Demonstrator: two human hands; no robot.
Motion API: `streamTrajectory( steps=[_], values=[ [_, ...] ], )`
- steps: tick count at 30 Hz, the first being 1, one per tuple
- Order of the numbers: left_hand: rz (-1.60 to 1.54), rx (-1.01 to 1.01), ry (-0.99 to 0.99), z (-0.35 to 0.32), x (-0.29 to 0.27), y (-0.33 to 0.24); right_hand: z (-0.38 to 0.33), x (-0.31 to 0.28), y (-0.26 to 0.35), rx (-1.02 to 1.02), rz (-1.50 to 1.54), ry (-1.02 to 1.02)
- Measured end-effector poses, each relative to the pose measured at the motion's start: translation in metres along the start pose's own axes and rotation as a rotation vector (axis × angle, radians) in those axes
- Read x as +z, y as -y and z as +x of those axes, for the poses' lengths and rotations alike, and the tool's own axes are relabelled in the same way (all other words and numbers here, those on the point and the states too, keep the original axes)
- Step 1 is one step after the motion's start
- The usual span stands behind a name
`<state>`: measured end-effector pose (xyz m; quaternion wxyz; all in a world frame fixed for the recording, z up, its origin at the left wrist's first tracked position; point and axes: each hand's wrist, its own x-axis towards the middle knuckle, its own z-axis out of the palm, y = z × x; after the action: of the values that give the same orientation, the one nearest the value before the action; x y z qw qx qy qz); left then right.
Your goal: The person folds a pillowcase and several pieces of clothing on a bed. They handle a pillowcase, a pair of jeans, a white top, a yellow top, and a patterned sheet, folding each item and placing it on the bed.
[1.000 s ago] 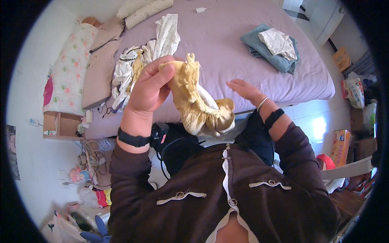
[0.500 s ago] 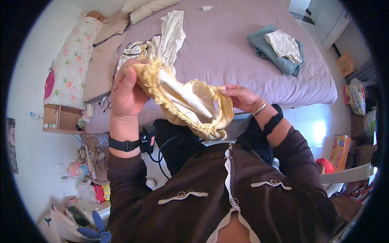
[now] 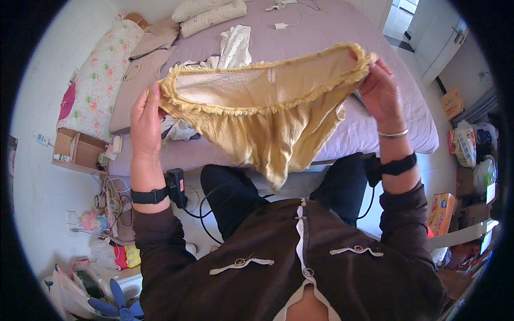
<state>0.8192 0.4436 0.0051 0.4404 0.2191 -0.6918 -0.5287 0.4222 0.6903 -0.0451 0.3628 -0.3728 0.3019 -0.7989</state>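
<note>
A pair of yellow underpants (image 3: pixel 257 125) with a frilled elastic waistband hangs stretched wide in front of me. The waist opening faces up, showing the pale inside and a small white label at the back. My left hand (image 3: pixel 145 119) pinches one side of the waistband between thumb and fingers. At the opposite side, my right hand (image 3: pixel 381 93) is closed on the waistband, some fingertips inside it. The crotch hangs down above my lap. Behind the underpants, a white dotted garment (image 3: pixel 235 47) lies partly hidden on the bed.
The bed (image 3: pixel 316 27) has a mauve sheet; rolled pillows (image 3: pixel 213 21) lie at its far left. Left of it stands an open wooden box (image 3: pixel 88 152) near cables. A blue fan (image 3: pixel 119 302) is at lower left. Bags and a yellow-orange carton (image 3: pixel 441 214) line the right side.
Both hands have spread apart, my right hand moving up and right. The bunched underpants are now pulled wide and hang down, covering most of the folded clothes on the bed.
</note>
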Motion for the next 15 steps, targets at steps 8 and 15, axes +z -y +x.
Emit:
streamTrajectory(
  steps=[8,15],
  values=[
    [-0.208,0.221,0.109,0.014,-0.024,-0.063,0.016,0.035,0.107,-0.364,-0.542,-0.083],
    [-0.146,0.141,-0.033,0.015,0.011,-0.095,0.021,0.058,0.135,-0.360,-0.723,0.097]
  ],
)
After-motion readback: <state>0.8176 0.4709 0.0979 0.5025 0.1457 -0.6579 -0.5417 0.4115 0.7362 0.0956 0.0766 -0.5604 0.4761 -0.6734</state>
